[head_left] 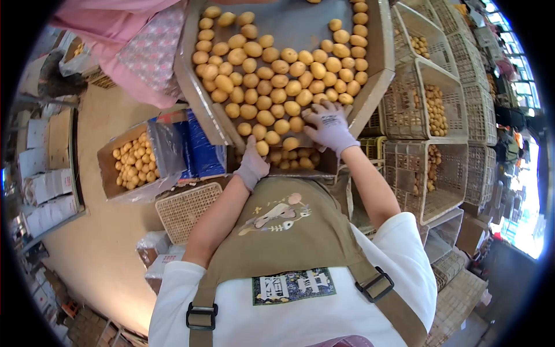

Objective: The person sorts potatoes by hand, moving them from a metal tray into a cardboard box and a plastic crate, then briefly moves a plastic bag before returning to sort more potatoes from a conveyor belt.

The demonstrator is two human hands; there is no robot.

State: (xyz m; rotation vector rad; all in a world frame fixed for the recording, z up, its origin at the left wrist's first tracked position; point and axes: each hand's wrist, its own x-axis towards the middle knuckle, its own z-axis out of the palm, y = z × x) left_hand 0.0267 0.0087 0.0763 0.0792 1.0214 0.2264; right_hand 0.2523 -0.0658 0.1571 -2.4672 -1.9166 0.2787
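Many yellow potatoes [278,81] lie on a metal sorting chute [283,29] that narrows toward my body. My left hand [253,165], in a pale glove, is at the left side of the chute's mouth, its fingers closed against a potato [262,148]. My right hand [332,128], also gloved, rests at the right side with its fingers spread over the nearest potatoes. A single potato [290,143] sits at the lip between both hands. Below the lip, more potatoes [295,159] fill a container, partly hidden by my apron.
A lined box [107,159] of potatoes stands on the floor at left, near a woven basket [189,211]. Stacked plastic crates [425,179], some holding potatoes, line the right. A person in a pink sleeve [98,34] stands at upper left beside the chute.
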